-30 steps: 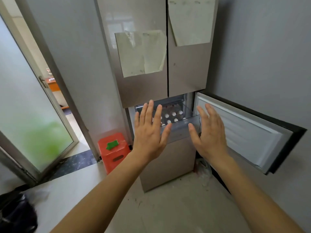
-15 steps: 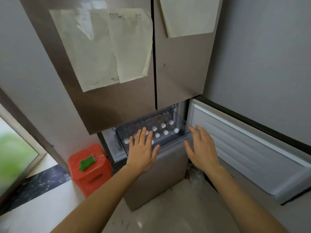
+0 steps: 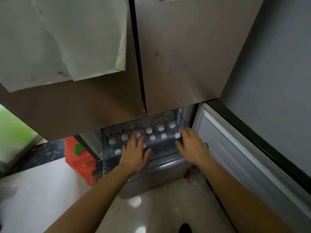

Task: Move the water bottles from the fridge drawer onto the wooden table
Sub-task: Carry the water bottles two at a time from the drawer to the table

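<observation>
The clear fridge drawer (image 3: pixel 161 148) stands pulled out below the two upper fridge doors. Several water bottles with white caps (image 3: pixel 164 135) stand upright in rows inside it. My left hand (image 3: pixel 134 152) reaches over the drawer's left half with fingers straight and spread, fingertips near the caps. My right hand (image 3: pixel 191 145) hovers over the drawer's right front corner, fingers spread, next to a cap (image 3: pixel 177 135). Neither hand holds anything. The wooden table is out of view.
The lower fridge door (image 3: pixel 235 148) hangs open to the right, close beside my right arm. A red plastic stool (image 3: pixel 79 158) with a green item on it stands left of the fridge. Papers (image 3: pixel 67 39) are stuck on the upper left door. Pale floor lies below.
I have come closer and lower to the fridge. Both hands moved forward and down, from in front of the drawer to over the bottle caps.
</observation>
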### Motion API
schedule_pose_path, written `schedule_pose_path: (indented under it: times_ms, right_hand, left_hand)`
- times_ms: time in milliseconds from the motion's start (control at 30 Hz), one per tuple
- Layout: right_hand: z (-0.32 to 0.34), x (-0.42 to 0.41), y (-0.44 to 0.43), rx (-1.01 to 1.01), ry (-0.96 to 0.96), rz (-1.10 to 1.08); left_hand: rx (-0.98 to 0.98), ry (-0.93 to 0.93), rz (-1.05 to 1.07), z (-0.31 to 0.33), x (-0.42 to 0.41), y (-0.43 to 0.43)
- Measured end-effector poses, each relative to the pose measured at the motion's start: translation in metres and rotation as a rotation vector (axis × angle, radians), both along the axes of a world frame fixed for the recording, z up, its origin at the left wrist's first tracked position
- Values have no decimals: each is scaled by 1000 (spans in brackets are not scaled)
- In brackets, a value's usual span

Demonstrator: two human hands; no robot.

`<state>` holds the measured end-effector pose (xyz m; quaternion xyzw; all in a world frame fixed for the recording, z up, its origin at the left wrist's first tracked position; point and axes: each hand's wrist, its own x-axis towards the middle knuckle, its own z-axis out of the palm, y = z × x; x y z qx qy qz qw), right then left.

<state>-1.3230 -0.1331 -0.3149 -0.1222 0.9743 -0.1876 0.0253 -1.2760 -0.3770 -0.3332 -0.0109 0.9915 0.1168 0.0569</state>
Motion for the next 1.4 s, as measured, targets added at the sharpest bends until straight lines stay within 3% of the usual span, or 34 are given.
schedule_pose_path:
  times_ms: [333,433,533,633,900,1167,1400]
  right_hand:
    - [-36,-90,-9,-44,-249,133]
    - [-49,-109,-16,-92,-279,54]
    - [-65,-129,-28,-183,-329,-76]
    - [-77,-140,-40,-311,-412,-182]
    - [-90,-147,-43,-357,-444,-311]
    - [-56,-109,-36,-515,-898,-444]
    - [-35,-81,-30,-418,-612,-413]
  left_hand:
    - [239,-98,323,-33,-35,14]
    - [414,-80,435,-38,-55,11]
    - [643,-46,686,-52,-82,1]
    - [732,-35,776,-57,-100,4]
    - [576,-83,879,-71,-124,5]
    - [767,-282,872,-54,-77,16]
    - [395,-72,712,-10,-39,21]
